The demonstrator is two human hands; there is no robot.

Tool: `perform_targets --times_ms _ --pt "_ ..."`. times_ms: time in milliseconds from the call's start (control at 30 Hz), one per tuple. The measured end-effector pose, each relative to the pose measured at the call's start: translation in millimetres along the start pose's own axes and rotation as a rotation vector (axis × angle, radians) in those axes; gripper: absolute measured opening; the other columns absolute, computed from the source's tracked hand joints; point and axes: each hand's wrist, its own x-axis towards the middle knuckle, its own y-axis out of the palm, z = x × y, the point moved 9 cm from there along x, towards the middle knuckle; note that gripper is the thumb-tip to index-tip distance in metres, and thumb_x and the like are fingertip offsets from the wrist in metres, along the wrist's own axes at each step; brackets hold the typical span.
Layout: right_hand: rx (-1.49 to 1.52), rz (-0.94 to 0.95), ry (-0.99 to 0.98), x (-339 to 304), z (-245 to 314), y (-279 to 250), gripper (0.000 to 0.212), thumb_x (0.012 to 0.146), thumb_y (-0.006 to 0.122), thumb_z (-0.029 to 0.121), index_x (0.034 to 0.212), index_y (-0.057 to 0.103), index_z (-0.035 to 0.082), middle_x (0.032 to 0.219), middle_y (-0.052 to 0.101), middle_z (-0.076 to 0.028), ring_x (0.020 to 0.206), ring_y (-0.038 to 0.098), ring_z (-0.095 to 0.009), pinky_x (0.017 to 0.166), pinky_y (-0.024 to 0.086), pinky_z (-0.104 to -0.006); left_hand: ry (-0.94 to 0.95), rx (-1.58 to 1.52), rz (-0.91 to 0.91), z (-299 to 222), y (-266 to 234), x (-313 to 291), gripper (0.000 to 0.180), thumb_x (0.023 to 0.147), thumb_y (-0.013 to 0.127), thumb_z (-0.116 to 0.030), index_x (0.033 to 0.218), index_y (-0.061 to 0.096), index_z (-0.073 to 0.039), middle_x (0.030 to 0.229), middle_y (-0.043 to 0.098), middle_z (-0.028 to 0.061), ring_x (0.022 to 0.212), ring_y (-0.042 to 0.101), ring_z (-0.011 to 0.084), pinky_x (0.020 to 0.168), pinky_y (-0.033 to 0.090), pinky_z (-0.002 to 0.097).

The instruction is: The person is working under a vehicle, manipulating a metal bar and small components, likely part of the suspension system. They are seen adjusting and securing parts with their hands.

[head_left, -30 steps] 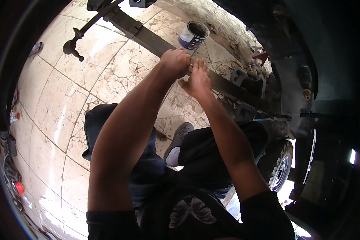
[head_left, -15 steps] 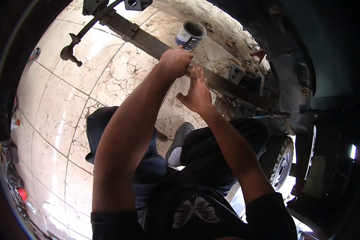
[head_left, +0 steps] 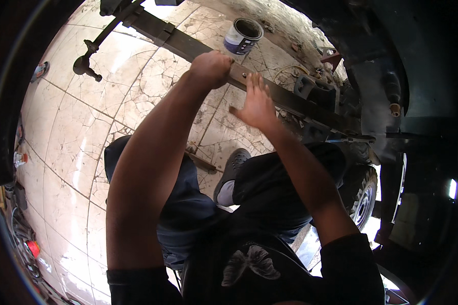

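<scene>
A long dark metal leaf spring (head_left: 185, 44) runs slantwise from the upper left to the vehicle's underside at right. My left hand (head_left: 212, 69) is a fist against it; its curled fingers face away, so what they grip is hidden. A small bolt head (head_left: 245, 75) shows on the spring between my hands. My right hand (head_left: 259, 104) is open, its straight fingertips at the spring's near edge beside that bolt and its thumb spread out. Just beyond the spring stands an open paint can (head_left: 243, 36) with a white and blue label.
A rod with a ball joint (head_left: 81, 64) sticks out at the upper left. Dark vehicle bodywork (head_left: 432, 86) fills the right side, with a tyre (head_left: 362, 198) below. My shoe (head_left: 236, 165) rests on the cracked tiled floor (head_left: 132, 91). Tools and a red object (head_left: 33, 248) lie far left.
My left hand has slid left along the leaf spring, away from my right hand, baring the bolt head between them. The right hand stays open near the bolt. The whole view has shifted slightly.
</scene>
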Motion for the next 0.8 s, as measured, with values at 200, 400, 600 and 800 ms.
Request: perform_targets --times_ms 200,400,600,800 --pt "0.073 -0.031 0.095 7.3 -5.2 5.2 0.128 0.084 0.080 0.062 0.166 0.013 -0.009 0.173 0.019 -0.032 0.163 0.017 -0.042 0.133 0.017 -0.0501 0.024 -0.012 0.004 -15.1 9.0 9.2 0.036 0.088 0.065 -0.008 0.123 0.074 -0.013 0.116 0.077 0.0155 0.117 0.070 0.0341 0.100 0.058 0.0445" --pt "0.056 -0.023 0.035 -10.2 -3.7 -2.0 0.125 0.085 0.082 0.056 0.167 0.012 -0.007 0.173 0.017 -0.031 0.164 0.014 -0.041 0.133 0.019 -0.0501 -0.008 -0.002 0.161 -23.6 4.1 15.5 0.047 0.089 0.063 -0.006 0.134 0.072 -0.015 0.125 0.075 0.0145 0.125 0.067 0.0328 0.104 0.057 0.0425" --pt "0.132 -0.057 0.026 0.7 -7.8 -3.4 0.121 0.085 0.082 0.054 0.167 0.015 -0.005 0.173 0.019 -0.030 0.163 0.017 -0.040 0.133 0.019 -0.0484 0.043 -0.027 0.004 -21.8 1.9 11.2 0.050 0.089 0.060 -0.003 0.137 0.071 -0.016 0.125 0.075 0.0132 0.124 0.068 0.0315 0.102 0.058 0.0416" --pt "-0.018 -0.037 0.032 -6.1 -10.1 3.2 0.123 0.085 0.079 0.059 0.167 0.014 -0.006 0.174 0.019 -0.028 0.164 0.017 -0.038 0.133 0.018 -0.0463 0.001 -0.051 0.081 -16.5 5.0 -2.9 0.056 0.088 0.058 0.002 0.141 0.068 -0.013 0.128 0.074 0.0128 0.126 0.066 0.0307 0.105 0.057 0.0413"
